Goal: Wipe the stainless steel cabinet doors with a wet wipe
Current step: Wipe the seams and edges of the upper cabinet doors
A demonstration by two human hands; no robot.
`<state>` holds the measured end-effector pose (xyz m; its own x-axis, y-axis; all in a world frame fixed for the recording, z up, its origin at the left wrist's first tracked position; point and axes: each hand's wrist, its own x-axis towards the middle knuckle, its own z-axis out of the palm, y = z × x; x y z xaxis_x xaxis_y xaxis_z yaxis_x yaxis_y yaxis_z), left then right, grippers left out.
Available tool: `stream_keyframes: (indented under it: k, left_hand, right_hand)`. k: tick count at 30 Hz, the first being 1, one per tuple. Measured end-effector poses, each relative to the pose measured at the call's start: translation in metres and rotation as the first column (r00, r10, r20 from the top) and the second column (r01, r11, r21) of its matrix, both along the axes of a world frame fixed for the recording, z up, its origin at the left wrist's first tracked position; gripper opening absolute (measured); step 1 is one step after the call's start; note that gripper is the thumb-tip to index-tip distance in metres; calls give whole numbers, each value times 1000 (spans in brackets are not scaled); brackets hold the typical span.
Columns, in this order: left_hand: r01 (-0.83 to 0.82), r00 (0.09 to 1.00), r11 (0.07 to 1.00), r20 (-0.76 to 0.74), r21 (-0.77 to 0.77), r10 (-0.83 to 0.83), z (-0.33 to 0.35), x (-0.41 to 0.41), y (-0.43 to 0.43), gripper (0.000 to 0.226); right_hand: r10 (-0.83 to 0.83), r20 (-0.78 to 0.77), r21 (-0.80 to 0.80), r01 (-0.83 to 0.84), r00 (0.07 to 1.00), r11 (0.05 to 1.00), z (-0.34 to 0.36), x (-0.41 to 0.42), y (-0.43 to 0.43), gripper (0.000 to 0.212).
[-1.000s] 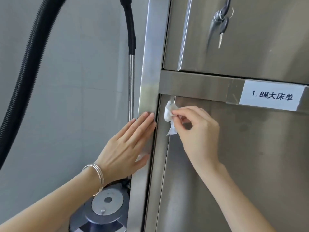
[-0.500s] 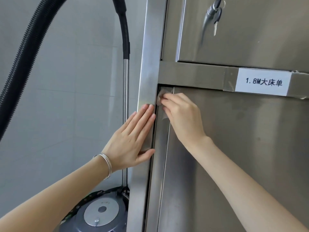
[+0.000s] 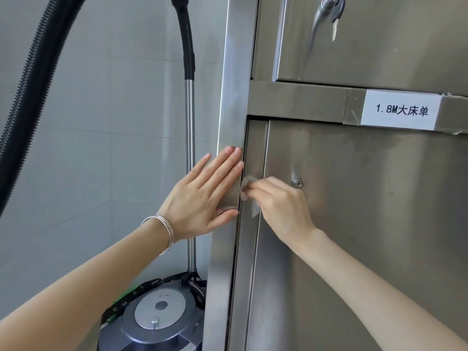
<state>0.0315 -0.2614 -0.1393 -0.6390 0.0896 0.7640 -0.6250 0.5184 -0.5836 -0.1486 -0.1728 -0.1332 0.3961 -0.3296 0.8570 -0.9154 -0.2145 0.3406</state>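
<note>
At centre frame, the right hand pinches a crumpled wipe in curled fingertips. The wipe sits at the hand's left tip, pressed on the left edge strip of the lower cabinet door, left of the lock. The left hand lies flat, fingers straight, on the cabinet post just beside.

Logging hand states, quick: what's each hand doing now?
Left hand: open, flat on the cabinet frame.
Right hand: holding the wipe against the door.

Bare door panel right of the lock; vacuum wand close beside the frame
</note>
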Motion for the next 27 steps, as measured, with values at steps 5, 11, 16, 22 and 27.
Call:
stream_keyframes:
  k: [5, 11, 16, 22, 27]
  left_hand:
    - [-2, 1000, 1000, -10, 2, 2, -2, -1, -2, 78]
    - [-25, 1000, 1000, 3, 4, 25, 0, 0, 0, 79]
    - [8, 998, 997, 57, -72, -4, 19, 4, 5, 66]
    - [167, 924, 959, 376, -229, -71, 39, -18, -1, 29]
    - [186, 924, 955, 372, -232, -89, 38, -19, -5, 29]
  right_hand:
    - [29, 102, -99, -19, 994, 995, 0, 2, -14, 20]
    - [26, 41, -69, -23, 999, 997, -42, 2, -5, 25]
    - [70, 91, -121, -59, 993, 991, -54, -1, -1, 21]
    - [93, 246, -262, -26, 965, 965, -98, 11, -23, 18]
    - [20, 70, -191, -6, 997, 982, -120, 5, -7, 20]
